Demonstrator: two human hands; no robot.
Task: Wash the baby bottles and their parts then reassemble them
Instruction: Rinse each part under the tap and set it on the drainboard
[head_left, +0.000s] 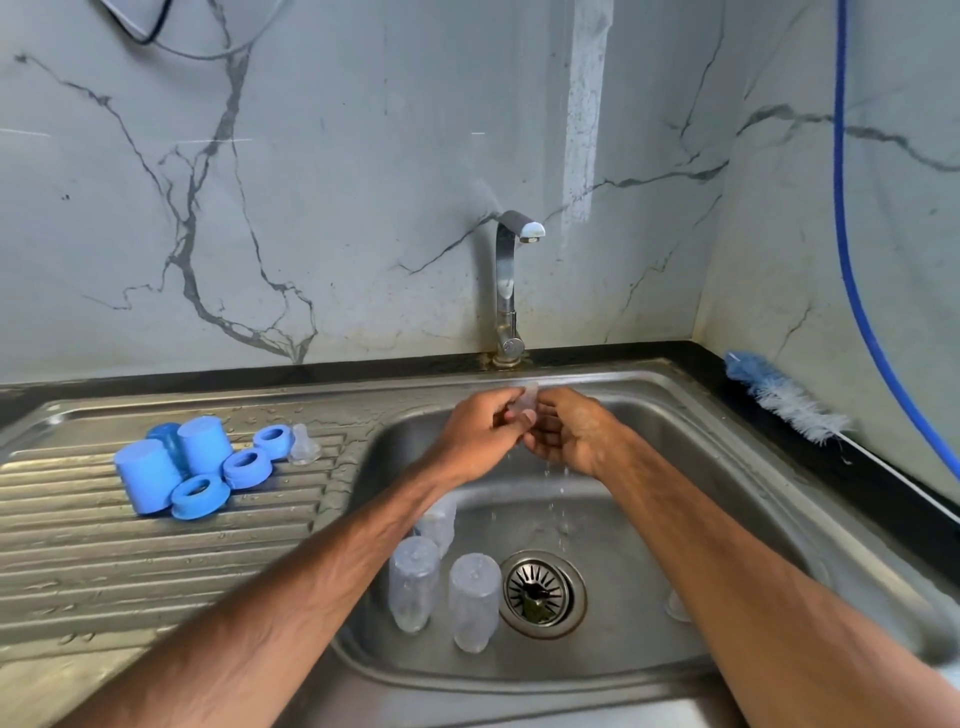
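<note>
Over the steel sink (691, 415), below the tap (506, 280), my left hand (480, 434) and my right hand (569, 434) together pinch a small clear teat (525, 402). Water drips from my hands. Three clear bottles stand upside down in the basin: one (413, 582), another (474, 600), and a third (439, 522) partly hidden behind my left forearm. On the ribbed drainboard (156, 561) at the left lie three blue caps (202, 444), three blue screw rings (200, 498) and one clear teat (302, 444).
The drain strainer (543, 593) sits in the basin's middle. A blue-and-white bottle brush (784, 397) lies on the black counter edge at the right. A blue hose (852, 234) hangs down the right wall. A clear object (678, 605) shows by my right forearm.
</note>
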